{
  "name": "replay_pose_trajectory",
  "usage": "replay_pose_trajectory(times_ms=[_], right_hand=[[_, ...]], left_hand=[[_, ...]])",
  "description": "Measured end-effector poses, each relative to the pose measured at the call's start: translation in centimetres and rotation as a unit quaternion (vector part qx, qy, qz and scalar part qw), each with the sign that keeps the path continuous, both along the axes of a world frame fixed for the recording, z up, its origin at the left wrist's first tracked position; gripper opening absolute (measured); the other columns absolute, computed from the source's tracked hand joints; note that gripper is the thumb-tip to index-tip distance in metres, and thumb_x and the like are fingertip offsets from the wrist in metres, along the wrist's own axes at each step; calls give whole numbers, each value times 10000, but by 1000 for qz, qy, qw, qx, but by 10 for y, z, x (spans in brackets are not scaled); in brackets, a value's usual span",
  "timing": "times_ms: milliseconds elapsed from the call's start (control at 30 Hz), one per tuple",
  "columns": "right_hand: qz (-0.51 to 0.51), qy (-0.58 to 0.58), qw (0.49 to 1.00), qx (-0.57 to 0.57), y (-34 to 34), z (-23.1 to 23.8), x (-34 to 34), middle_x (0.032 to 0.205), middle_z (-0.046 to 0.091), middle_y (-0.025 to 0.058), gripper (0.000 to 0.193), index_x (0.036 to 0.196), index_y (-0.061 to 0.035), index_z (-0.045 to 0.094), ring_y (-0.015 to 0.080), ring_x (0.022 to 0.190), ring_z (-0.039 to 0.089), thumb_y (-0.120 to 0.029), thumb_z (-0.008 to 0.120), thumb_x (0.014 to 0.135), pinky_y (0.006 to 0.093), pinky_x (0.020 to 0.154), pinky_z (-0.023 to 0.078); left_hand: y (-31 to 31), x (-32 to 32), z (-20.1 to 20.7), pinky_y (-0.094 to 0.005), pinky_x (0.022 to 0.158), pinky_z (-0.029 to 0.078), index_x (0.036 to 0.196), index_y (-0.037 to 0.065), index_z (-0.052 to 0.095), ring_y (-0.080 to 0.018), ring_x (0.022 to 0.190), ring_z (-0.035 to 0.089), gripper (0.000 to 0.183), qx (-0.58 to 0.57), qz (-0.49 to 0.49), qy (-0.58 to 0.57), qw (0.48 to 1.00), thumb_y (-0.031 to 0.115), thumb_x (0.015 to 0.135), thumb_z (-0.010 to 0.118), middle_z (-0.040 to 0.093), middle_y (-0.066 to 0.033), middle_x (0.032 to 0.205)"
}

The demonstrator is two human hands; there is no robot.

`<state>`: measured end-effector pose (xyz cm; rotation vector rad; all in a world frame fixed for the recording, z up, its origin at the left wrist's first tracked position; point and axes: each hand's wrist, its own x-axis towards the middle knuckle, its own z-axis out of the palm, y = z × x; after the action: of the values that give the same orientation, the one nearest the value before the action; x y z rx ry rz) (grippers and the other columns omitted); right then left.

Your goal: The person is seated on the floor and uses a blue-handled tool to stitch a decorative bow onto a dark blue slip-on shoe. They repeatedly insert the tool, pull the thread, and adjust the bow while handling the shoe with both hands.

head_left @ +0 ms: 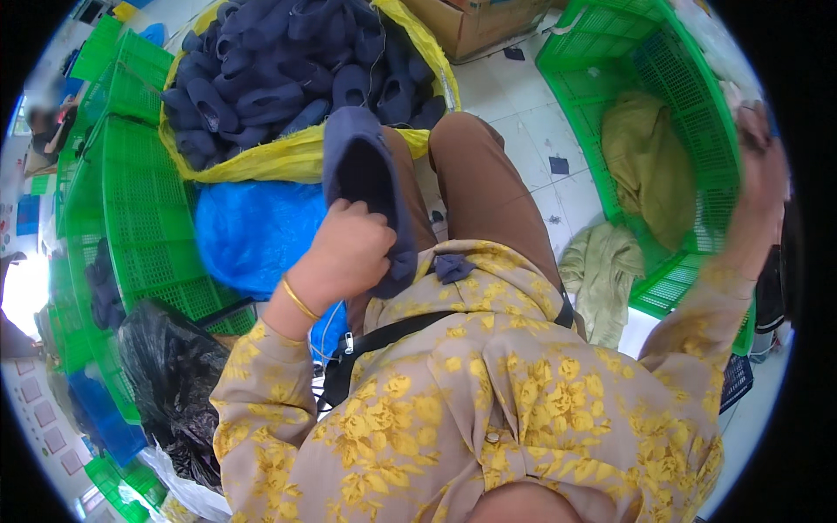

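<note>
My left hand (344, 244), a gold-coloured bracelet at its wrist, is closed on the edge of a dark blue slipper (334, 139) near my left thigh. The slipper's dark opening faces up, with its toe toward my waist. Beyond my knees, a yellow woven sack (288, 150) is heaped with similar dark blue slippers (261, 98). A small scrap of dark blue fabric (453, 268) rests on my lap. Far out to the right, my right hand (757, 152) is beside the outer wall of a green crate (697, 105); blur and the picture's rim obscure its fingers.
An olive cloth (649, 166) lies inside the right crate, and a paler cloth (602, 275) hangs at its near side. Blue plastic (253, 235) and a black plastic bag (170, 375) lie by green crates (144, 200) at left. A cardboard box (479, 26) stands ahead.
</note>
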<state>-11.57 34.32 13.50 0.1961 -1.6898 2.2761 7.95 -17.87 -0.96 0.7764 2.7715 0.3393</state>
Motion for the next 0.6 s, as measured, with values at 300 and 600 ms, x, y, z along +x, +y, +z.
replay_pose_trajectory(times_ms=[300,600], right_hand=[[365,-82,866,331,-292,-153,131,886,622,-7,178,1035,-87,640,77,778,562,-33,628,866,263,687,477],[506,31,753,420,-325,-184,132,877,680,168,207,1010,-23,670,325,814,673,-12,648,805,353,722,525]], left_hand=[[15,57,-9,-375,789,444,953,62,618,-281,898,567,305,74,265,135,952,129,700,774,590,-91,874],[9,67,-30,-385,721,431,888,29,629,-308,825,540,160,276,365,-24,889,57,765,727,566,-112,845]])
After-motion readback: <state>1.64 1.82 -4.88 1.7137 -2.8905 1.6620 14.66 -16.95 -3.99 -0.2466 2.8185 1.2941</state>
